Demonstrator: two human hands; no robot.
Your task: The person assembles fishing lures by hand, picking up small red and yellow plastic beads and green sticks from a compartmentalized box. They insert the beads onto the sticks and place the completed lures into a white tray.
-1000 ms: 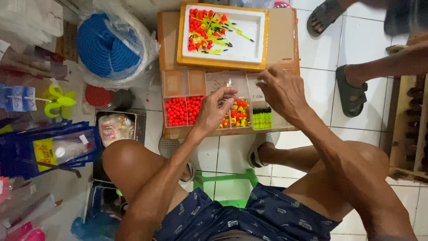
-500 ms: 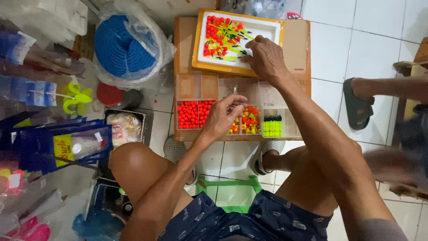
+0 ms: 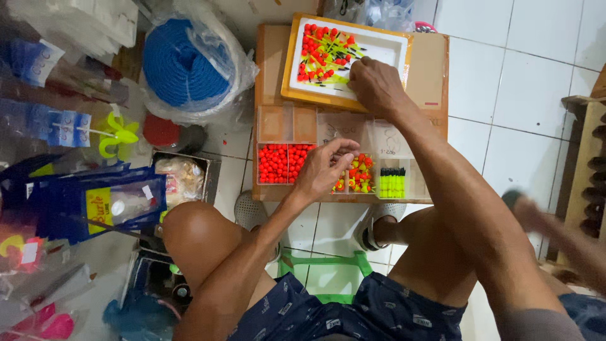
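Note:
My right hand (image 3: 377,85) reaches palm down into a white tray with an orange rim (image 3: 391,45). Its fingertips are among the red, yellow and green floats (image 3: 322,53) and are hidden. My left hand (image 3: 325,167) hovers over a clear compartment box (image 3: 278,123), fingertips pinched on a thin stick that barely shows. Below it are compartments of red beads (image 3: 284,163), mixed floats (image 3: 361,175) and yellow-green sticks (image 3: 392,182). Tray and box rest on a brown cardboard top (image 3: 432,69).
A coil of blue rope in a plastic bag (image 3: 183,63) sits at the left, with blue packets (image 3: 95,202) and clutter below it. A green stool (image 3: 328,271) is under me. Another person's blurred hand (image 3: 536,215) is at the right, by a wooden rack (image 3: 587,158).
My right hand moved from beside my left hand up into the tray. My left hand stayed over the compartment box. A blurred hand came in at the right.

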